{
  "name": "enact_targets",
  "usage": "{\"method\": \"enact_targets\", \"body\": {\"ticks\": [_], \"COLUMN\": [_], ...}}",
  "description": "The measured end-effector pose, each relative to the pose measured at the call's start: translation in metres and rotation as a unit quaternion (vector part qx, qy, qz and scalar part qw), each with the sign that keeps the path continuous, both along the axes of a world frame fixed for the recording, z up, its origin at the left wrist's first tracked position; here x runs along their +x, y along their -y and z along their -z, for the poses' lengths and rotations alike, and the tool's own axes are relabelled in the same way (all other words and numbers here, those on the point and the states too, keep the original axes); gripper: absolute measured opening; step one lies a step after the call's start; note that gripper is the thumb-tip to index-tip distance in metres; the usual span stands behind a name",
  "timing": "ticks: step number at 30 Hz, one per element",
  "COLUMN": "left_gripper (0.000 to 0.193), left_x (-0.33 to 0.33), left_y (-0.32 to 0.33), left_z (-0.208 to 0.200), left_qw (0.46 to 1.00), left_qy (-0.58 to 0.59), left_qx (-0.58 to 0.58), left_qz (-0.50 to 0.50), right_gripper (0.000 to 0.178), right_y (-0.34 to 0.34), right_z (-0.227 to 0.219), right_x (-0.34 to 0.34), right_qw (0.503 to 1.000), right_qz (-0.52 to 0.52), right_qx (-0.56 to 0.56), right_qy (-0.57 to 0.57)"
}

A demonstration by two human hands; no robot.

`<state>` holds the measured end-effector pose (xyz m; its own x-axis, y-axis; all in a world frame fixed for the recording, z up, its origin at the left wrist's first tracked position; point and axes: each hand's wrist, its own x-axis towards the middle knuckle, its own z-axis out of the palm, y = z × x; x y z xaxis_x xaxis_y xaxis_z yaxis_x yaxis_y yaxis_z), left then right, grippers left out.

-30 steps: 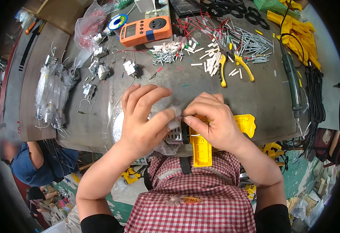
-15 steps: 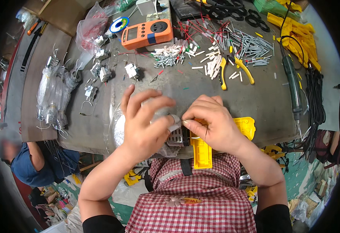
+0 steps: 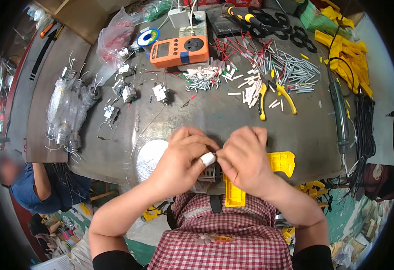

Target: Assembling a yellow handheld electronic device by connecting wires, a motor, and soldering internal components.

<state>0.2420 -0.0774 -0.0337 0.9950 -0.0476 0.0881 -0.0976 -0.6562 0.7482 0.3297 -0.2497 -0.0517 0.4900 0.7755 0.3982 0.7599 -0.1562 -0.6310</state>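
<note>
Close together over the near edge of the bench, both my hands pinch at one spot. My left hand [image 3: 189,155] is closed, with a white wrap [image 3: 207,159] on its thumb. My right hand [image 3: 245,158] is closed too, its fingertips meeting the left ones. What lies between the fingertips is too small and covered to make out. Below them sits a slotted metal part [image 3: 212,174], mostly hidden. Under and beside my right hand is a yellow plastic housing shell [image 3: 235,194], partly covered. A round silvery sheet [image 3: 153,157] lies left of my left hand.
An orange meter [image 3: 179,51] stands at the back, near a solder spool [image 3: 148,38]. Yellow-handled pliers [image 3: 262,101] lie by white sleeves and a pile of screws [image 3: 296,67]. A soldering iron [image 3: 339,108] hangs at the right. Wired switch blocks [image 3: 160,92] lie left; another person [image 3: 44,186] sits there.
My left hand's fingers, spread and raised before, have closed in to meet the right fingertips. My right hand stays pinched beside it. The view has tilted slightly.
</note>
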Motion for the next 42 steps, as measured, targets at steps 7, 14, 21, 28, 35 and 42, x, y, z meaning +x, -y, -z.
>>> {"method": "enact_targets", "body": {"ticks": [7, 14, 21, 28, 35, 42], "left_gripper": [0.020, 0.022, 0.025, 0.032, 0.033, 0.045], "left_x": [0.058, 0.163, 0.190, 0.152, 0.025, -0.014], "left_y": [-0.016, -0.009, 0.003, -0.010, -0.019, -0.018], "left_z": [0.008, 0.019, 0.043, 0.020, 0.005, 0.003], "left_qw": [0.994, 0.952, 0.937, 0.946, 0.978, 0.912], "left_qy": [0.004, 0.161, 0.095, 0.184, -0.039, -0.120], "left_qx": [0.048, 0.251, 0.326, 0.259, -0.093, -0.354], "left_qz": [-0.101, -0.065, -0.083, -0.063, -0.184, -0.171], "right_gripper": [0.015, 0.016, 0.020, 0.019, 0.012, 0.010], "right_y": [-0.001, 0.008, 0.011, 0.012, 0.002, -0.001], "right_z": [0.010, 0.003, -0.001, 0.009, 0.005, 0.000], "right_x": [-0.008, -0.011, -0.014, -0.008, -0.008, -0.007], "right_qw": [0.994, 0.998, 0.995, 0.994, 0.993, 0.993], "right_qz": [0.047, 0.030, 0.035, 0.034, 0.055, 0.057], "right_qx": [0.022, 0.047, 0.063, 0.069, 0.048, 0.025], "right_qy": [0.098, -0.007, -0.070, -0.082, -0.091, -0.101]}}
